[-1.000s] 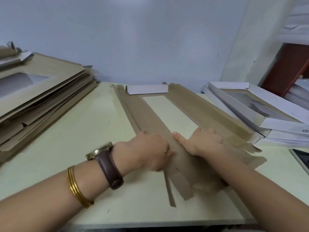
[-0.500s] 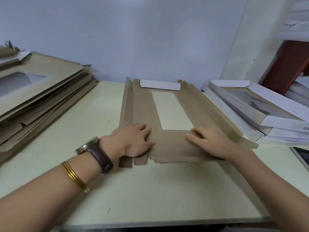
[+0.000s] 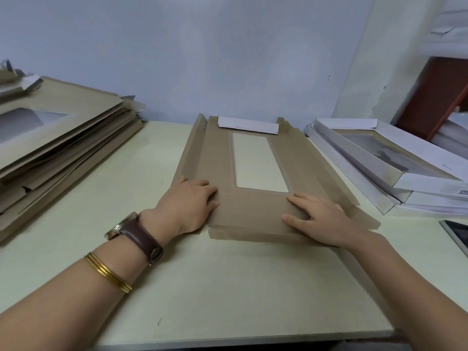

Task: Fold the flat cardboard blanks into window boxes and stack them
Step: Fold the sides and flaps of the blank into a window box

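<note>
My worry here is a crooked crease; if I press unevenly, the near flap could fold off its score line, or the whole blank (image 3: pixel 255 198) could skid on the smooth table (image 3: pixel 228 287), since only two flat palms pin it. My left hand (image 3: pixel 188 205) lies spread, fingers flat on the blank's lower-left corner; my right hand (image 3: pixel 316 217) lies equally flat and open on the lower-right, gripping nothing. The blank sits at centre frame, brown side up, its rectangular window showing the table through it; the left side strip stands slightly raised, and a white flap (image 3: pixel 248 124) is turned over at the far end. The film in the window may be there, though I cannot tell. Unfolded blanks (image 3: pixel 63 138) pile at the left edge of the frame; finished boxes (image 3: pixel 395 160) stack at right.
</note>
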Tool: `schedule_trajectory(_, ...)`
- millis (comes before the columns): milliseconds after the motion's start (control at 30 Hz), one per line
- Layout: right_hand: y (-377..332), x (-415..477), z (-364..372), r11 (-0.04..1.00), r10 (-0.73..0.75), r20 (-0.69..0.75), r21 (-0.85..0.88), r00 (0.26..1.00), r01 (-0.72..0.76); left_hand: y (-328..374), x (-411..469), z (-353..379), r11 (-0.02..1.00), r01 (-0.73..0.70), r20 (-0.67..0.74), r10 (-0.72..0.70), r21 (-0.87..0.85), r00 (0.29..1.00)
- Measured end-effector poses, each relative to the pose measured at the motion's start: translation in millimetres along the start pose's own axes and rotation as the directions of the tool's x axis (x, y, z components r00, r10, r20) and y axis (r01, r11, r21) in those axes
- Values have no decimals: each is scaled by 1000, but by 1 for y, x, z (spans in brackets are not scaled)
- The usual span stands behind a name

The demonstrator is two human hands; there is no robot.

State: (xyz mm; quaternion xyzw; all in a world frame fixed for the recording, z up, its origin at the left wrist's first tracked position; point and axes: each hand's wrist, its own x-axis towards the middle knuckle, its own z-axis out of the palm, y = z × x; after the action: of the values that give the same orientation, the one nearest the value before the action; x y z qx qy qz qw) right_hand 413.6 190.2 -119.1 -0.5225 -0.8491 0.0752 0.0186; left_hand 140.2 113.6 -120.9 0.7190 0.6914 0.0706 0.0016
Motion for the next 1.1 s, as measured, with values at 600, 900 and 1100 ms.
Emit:
schedule_trajectory(600,23,-26,-17,821,-30,-34,568,999,44,-5,-18,-17,716,58,206,122,-695,971)
schedule_trajectory(900,42,-49,-14,860,-114,16,502,993,91,-8,-24,-21,844,-41,245,201,-535,948)
schedule_trajectory(1100,42,-48,-2,858,-9,-183,503,983,102,-8,-21,-13,873,-75,63,120,-482,991)
